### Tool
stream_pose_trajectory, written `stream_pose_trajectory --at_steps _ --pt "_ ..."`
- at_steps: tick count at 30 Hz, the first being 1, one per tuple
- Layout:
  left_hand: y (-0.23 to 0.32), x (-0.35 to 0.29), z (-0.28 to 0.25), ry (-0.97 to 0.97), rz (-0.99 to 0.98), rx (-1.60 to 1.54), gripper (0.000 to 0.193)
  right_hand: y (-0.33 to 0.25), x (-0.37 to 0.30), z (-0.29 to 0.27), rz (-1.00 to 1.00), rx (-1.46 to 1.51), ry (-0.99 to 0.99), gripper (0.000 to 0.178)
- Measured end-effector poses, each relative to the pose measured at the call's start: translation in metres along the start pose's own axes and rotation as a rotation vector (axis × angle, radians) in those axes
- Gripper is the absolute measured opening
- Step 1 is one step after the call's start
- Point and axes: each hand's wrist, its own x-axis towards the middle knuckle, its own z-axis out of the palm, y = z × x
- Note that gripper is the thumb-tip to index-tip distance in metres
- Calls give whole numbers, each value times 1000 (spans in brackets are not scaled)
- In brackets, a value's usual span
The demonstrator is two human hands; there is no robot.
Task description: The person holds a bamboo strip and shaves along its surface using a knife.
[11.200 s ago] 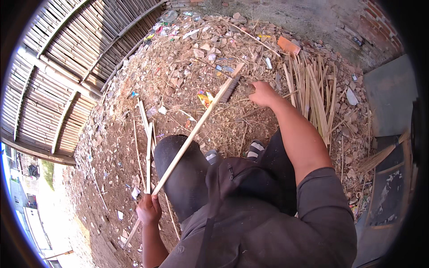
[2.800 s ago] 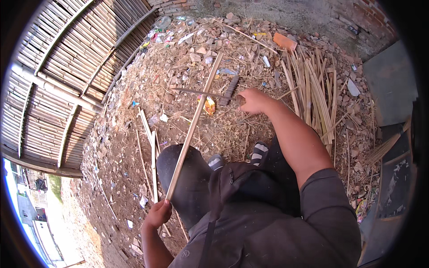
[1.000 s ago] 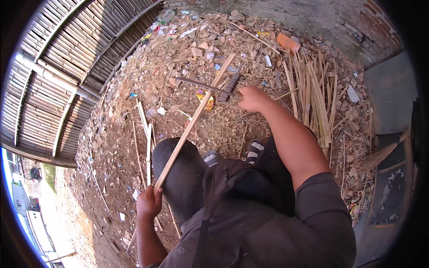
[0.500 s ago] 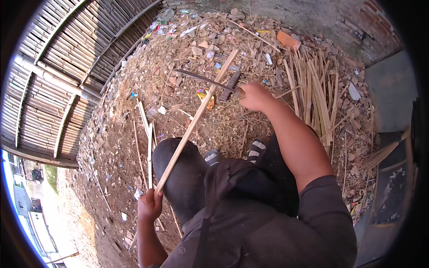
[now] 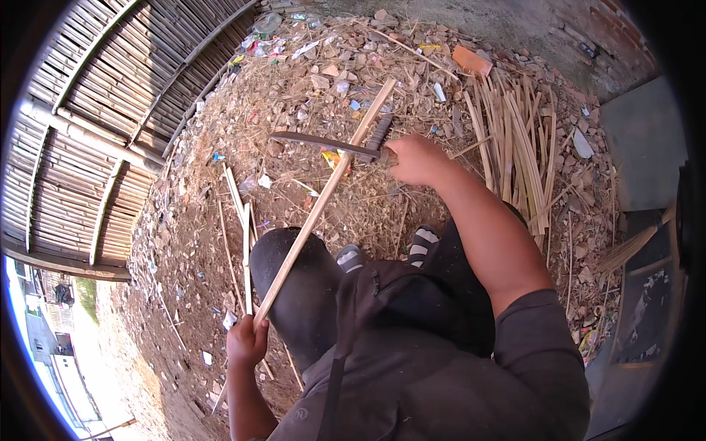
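My left hand (image 5: 247, 342) is closed around the near end of a long pale bamboo strip (image 5: 312, 212). The strip slants away to the upper right and lies against my dark-clad left knee (image 5: 298, 283). In my right hand (image 5: 416, 159) is the handle of a machete (image 5: 312, 141), mostly hidden by the fingers. Its dark blade points left and crosses the strip near the far end. A dark ridged bar (image 5: 379, 134) shows just beyond the blade, beside the strip; what it rests on cannot be made out.
Pale split strips (image 5: 518, 147) lie heaped at the right. A few more strips (image 5: 247, 257) lie left of my knee. Rubble and litter cover the ground, with an orange brick piece (image 5: 471, 61) at the back. A bamboo wall (image 5: 103, 95) stands left, a masonry wall (image 5: 507, 26) behind.
The machete blade has come nearer to me along the strip, its tip lower and farther left. My right hand has shifted slightly left. The left hand keeps its hold on the strip.
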Motion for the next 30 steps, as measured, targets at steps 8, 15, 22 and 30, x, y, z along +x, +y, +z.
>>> stream_pose_trajectory --at_steps 8,15,22,30 --pt "13 2 -4 -17 -38 22 35 53 12 -4 34 91 36 25" --pt "6 -11 0 3 -64 32 34 -22 -19 -3 -222 -129 -15 26" --pt "-10 -8 -6 50 21 105 35 50 15 1 51 3 44 29" --pt "-4 -19 -6 11 -18 50 37 -3 -9 1 -311 -103 69 19"
